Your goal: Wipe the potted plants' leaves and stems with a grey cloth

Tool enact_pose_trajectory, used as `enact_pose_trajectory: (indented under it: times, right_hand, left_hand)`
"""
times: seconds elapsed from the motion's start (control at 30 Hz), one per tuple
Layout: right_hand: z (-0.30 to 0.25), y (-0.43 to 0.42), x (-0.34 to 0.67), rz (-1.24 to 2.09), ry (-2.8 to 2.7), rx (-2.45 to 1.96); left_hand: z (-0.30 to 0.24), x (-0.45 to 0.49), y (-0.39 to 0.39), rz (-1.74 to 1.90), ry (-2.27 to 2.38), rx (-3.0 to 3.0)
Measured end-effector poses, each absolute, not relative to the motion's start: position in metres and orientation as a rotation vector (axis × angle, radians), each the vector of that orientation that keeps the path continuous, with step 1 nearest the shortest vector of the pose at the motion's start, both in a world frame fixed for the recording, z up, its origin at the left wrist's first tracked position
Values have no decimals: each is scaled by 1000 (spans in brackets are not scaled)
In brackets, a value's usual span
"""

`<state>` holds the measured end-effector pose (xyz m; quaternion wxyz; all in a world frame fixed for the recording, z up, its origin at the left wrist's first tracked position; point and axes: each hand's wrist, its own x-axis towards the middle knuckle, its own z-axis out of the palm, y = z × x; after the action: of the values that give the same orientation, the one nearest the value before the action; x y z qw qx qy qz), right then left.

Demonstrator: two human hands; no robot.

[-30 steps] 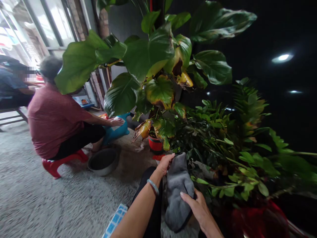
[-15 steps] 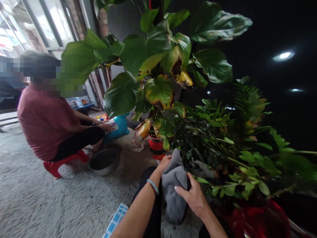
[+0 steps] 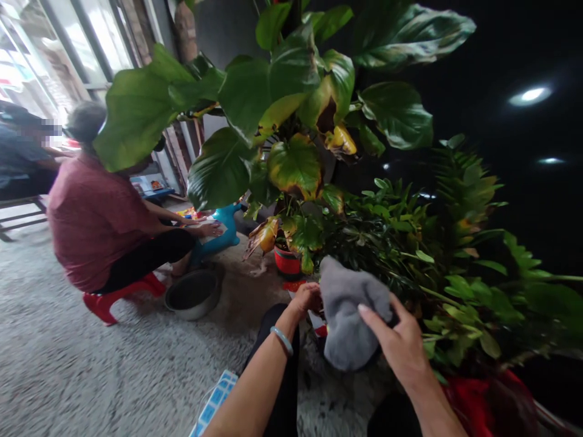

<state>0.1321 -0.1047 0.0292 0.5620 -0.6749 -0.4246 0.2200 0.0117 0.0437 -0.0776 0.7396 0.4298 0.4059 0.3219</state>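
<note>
A grey cloth [image 3: 347,315] hangs in front of me, low in the view beside the green potted plants [image 3: 410,255]. My right hand [image 3: 401,343] grips it from the right, fingers curled over its top edge. My left hand [image 3: 304,300], a pale bangle on its wrist, pinches the cloth's left edge. Both hands are just short of the small-leaved foliage. A large plant with broad green and yellowing leaves [image 3: 291,109] rises behind, standing in a red pot [image 3: 286,262].
A person in a dark red shirt [image 3: 95,218] squats on a red stool [image 3: 109,300] at left, hands on a teal object [image 3: 218,233]. A dark metal basin [image 3: 194,294] sits on the speckled floor. A blue-and-white patterned item [image 3: 214,400] lies near my knee.
My right hand has carried the grey cloth up and rightward, toward the foliage. The left hand stayed nearly in place at the cloth's edge. The view shifted slightly.
</note>
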Motion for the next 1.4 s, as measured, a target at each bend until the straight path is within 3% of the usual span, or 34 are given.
enact_pose_trajectory:
  times: [0.13,0.33,0.6,0.83,1.07,1.4]
  right_hand:
    - [25,-95,139,536,-722,-1643]
    - [-5,-107,126,784,-831,-1699]
    - [8,-87,133,552,-642,-1592]
    - [-17,-125,106,1010,-728,-1635]
    - [22,-103,133,687,-647,-1504]
    - [-40,-133,111,1046,-849,-1692]
  left_hand:
    - [-76,13,42,680,879,971]
    - [-73,11,40,676,918,955]
    - [-81,15,43,702,824,959]
    - [-86,14,45,700,888,986]
    - [-78,16,41,642,927,1034]
    - [-81,9,45,624,944,1061]
